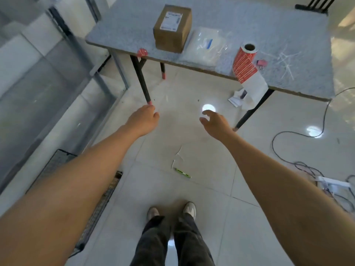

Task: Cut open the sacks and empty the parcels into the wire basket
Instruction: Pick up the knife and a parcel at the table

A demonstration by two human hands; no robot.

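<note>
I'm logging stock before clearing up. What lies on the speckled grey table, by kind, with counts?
Brown cardboard box: 1
Clear plastic bag: 1
Roll of red-and-white labels: 1
Small pink object: 1
Red tag at the near edge: 1
Total: 5, leaving out the thin white strips, too blurred to count.

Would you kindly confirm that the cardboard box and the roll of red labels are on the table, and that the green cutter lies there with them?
Not quite. The green cutter lies on the floor, not on the table, as the head view shows. The cardboard box and the roll of red labels are indeed on the table.
</note>
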